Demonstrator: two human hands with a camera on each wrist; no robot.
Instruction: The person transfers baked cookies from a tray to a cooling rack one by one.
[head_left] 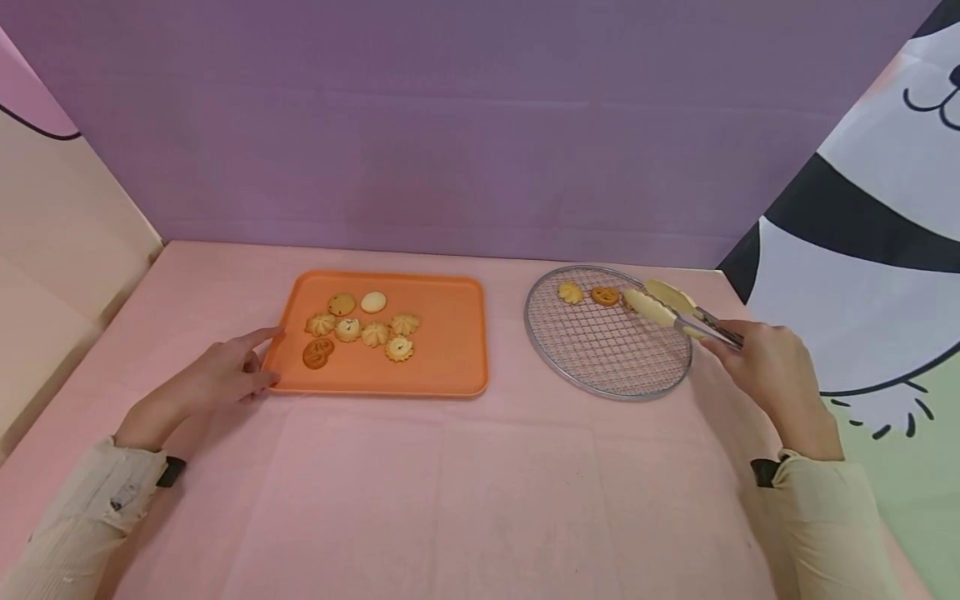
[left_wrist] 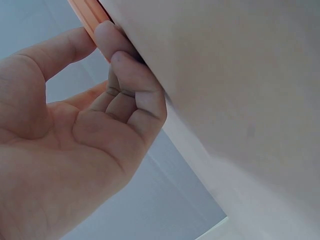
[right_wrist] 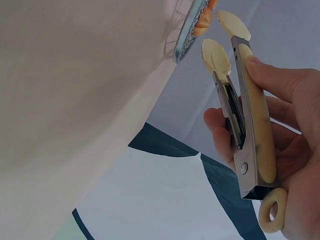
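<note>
My left hand (head_left: pixel 217 375) holds the left edge of an orange tray (head_left: pixel 450 333), thumb and fingertips touching its rim (left_wrist: pixel 90 20). Several small cookies lie on the tray: swirl-shaped ones (head_left: pixel 375 334), a round one with dark specks (head_left: pixel 341 305), a pale round one (head_left: pixel 373 302) and brown pretzel-shaped ones (head_left: pixel 318 353). With my right hand (head_left: pixel 776 375) I grip tongs (right_wrist: pixel 257 120) with cream tips. The tips are spread apart over the right side of a round wire rack (head_left: pixel 600 358). On the rack sit a swirl cookie (head_left: pixel 571 292), a pretzel-shaped cookie (head_left: pixel 605 296) and another cookie partly hidden behind a tong tip.
A pink cloth (head_left: pixel 510 500) covers the table. Behind it rises a purple backdrop (head_left: pixel 450 150). At the right hangs a panel with a black-and-white cartoon animal (head_left: pixel 862 292), close to my right hand. A pale wall (head_left: pixel 60 267) borders the left side.
</note>
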